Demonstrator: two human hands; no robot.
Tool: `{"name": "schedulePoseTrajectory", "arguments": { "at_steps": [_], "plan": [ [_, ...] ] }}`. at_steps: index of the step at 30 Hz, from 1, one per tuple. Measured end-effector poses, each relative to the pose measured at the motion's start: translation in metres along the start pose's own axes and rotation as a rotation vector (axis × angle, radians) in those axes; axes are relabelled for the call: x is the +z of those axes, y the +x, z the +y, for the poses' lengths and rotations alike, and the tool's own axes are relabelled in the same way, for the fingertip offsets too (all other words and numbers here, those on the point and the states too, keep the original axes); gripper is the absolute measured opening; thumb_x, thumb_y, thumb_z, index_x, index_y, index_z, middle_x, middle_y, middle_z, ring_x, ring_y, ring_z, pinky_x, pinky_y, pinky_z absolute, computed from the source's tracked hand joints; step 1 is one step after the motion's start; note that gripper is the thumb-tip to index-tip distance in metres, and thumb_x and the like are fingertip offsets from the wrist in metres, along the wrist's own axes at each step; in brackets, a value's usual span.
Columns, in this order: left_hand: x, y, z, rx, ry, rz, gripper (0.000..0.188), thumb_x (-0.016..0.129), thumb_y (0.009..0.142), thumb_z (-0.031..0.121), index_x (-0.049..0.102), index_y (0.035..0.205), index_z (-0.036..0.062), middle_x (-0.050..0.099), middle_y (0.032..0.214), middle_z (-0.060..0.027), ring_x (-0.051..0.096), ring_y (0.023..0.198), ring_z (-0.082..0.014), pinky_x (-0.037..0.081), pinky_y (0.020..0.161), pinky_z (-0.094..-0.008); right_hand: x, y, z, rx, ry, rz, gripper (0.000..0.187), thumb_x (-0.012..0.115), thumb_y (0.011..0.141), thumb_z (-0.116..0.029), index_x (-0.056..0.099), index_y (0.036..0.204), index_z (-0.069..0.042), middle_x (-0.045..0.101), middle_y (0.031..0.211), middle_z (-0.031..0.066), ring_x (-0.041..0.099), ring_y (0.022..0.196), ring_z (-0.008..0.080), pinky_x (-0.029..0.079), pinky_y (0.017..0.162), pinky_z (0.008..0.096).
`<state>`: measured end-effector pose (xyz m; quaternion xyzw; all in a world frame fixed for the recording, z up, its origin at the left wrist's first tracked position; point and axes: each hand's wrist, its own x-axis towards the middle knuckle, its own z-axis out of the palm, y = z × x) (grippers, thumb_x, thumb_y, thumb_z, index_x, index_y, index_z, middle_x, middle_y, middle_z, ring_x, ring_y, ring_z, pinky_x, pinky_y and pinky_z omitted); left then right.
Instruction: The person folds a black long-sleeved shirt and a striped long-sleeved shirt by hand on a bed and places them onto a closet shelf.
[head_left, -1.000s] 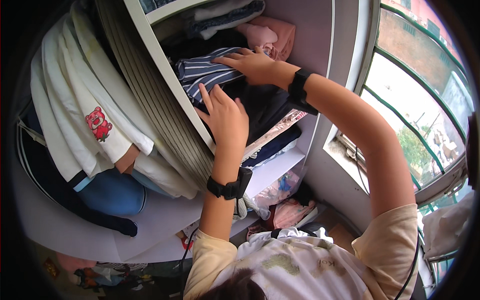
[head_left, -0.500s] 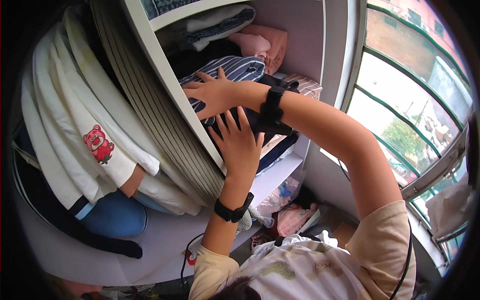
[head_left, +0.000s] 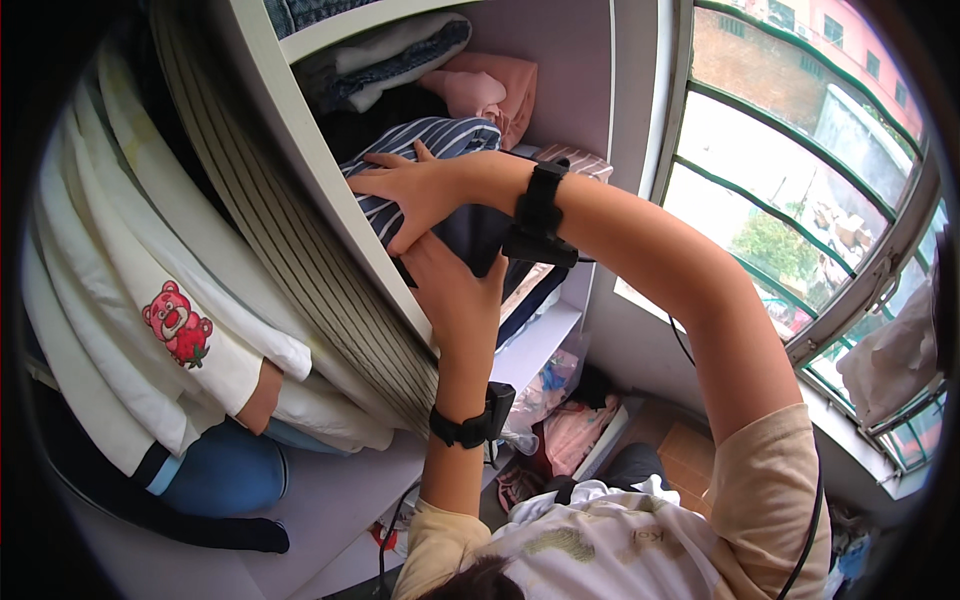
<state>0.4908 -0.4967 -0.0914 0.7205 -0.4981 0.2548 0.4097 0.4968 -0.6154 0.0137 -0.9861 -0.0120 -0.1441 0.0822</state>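
Note:
Inside an open shelf compartment lies a navy-and-white striped garment (head_left: 455,130) on a pile of clothes. My right hand (head_left: 420,198) rests on it, open, its fingers spread toward the upright white panel (head_left: 310,140). Just below, my left hand (head_left: 452,290) reaches up against a dark garment (head_left: 472,232) in the same pile. Its thumb stands apart, but the other fingers are hidden behind my right hand and in the pile, so I cannot tell whether they grip cloth. Both wrists wear black straps with small devices.
Left of the panel hang white clothes (head_left: 130,290), one with a red bear patch, and a striped ribbed garment (head_left: 270,210). Pink cloth (head_left: 500,90) and folded denim (head_left: 400,65) lie behind the pile. A barred window (head_left: 790,180) is at right, with a cardboard box (head_left: 690,460) low down.
My left hand has moved up and its fingers have slipped beneath my right hand into the pile. My right hand stays on the striped garment. The whole view has shifted slightly.

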Motion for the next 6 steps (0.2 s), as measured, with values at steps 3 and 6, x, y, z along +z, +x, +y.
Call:
{"name": "schedulePoseTrajectory", "arguments": {
  "at_steps": [3,6],
  "plan": [
    [0.012,-0.007,-0.007,0.147,0.224,-0.128,0.096,0.068,0.075,0.047,0.017,0.144,0.0038,0.029,0.146,-0.0154,0.029,0.134,-0.0322,0.006,0.106,-0.0639,-0.003,-0.002,0.002,-0.006,-0.141,-0.040,0.092,0.072,0.062,-0.036,0.027,0.142,-0.022,0.025,0.149,0.0083,0.011,0.140,0.0389,0.010,0.099,0.0752],
    [0.008,-0.003,-0.003,0.073,0.259,-0.233,0.103,0.070,0.072,0.050,0.011,0.148,0.0107,0.023,0.149,-0.0131,0.023,0.137,-0.0329,0.005,0.106,-0.0651,-0.003,-0.005,-0.005,0.017,-0.151,-0.047,0.093,0.071,0.064,-0.036,0.023,0.143,-0.020,0.022,0.151,0.0078,0.008,0.140,0.0385,0.009,0.099,0.0757]
  ]
}}
